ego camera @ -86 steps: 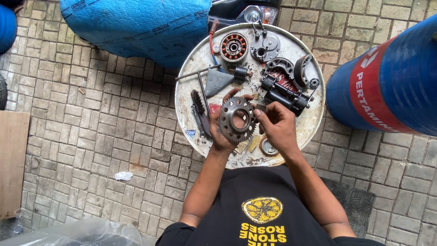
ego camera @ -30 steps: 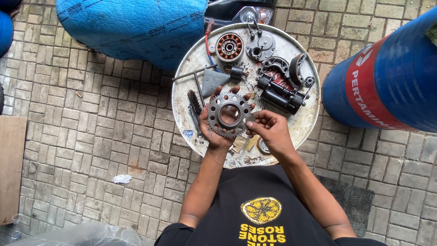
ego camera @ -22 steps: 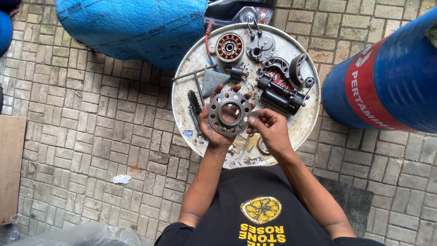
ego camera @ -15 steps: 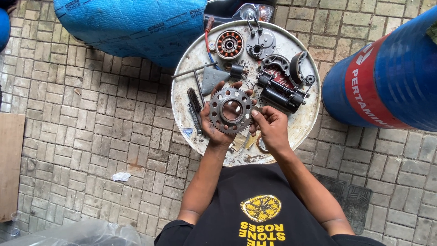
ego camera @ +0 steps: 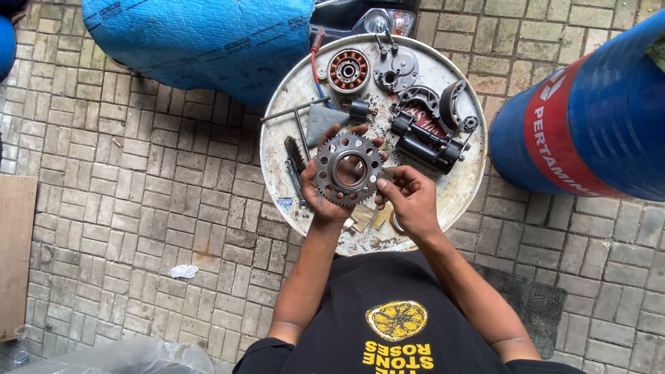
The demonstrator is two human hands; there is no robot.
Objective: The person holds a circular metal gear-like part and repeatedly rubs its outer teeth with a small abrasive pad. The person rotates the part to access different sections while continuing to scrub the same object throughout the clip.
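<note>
A toothed steel sprocket (ego camera: pixel 348 168) lies flat across the left hand (ego camera: pixel 325 197), which is spread under it like a cradle, fingertips showing past the far edge of the teeth and the thumb curled up along the near left side. The right hand (ego camera: pixel 410 201) comes in from the right with its fingers drawn together at the sprocket's rim; thumb and forefinger pinch either the edge itself or some small part against it (which of the two I cannot tell, as the fingers cover the spot). The sprocket hangs above the round metal tray (ego camera: pixel 454 201), a pale, oil-stained disc resting on the brick paving (ego camera: pixel 138 180). On the tray lie a copper-wound stator (ego camera: pixel 348 70), a black starter motor (ego camera: pixel 426 142), a wire brush (ego camera: pixel 296 155) and a T-handle wrench (ego camera: pixel 298 114). A blue drum (ego camera: pixel 596 118) stands to the right and a blue tarpaulin (ego camera: pixel 201 38) is at the top. The sprocket looks rigid and fairly heavy for its size, probably greasy, with teeth that would dig into skin, so support from beneath plus a grip through the open centre hole or on the flat web seems safer than squeezing the toothed edge.
</note>
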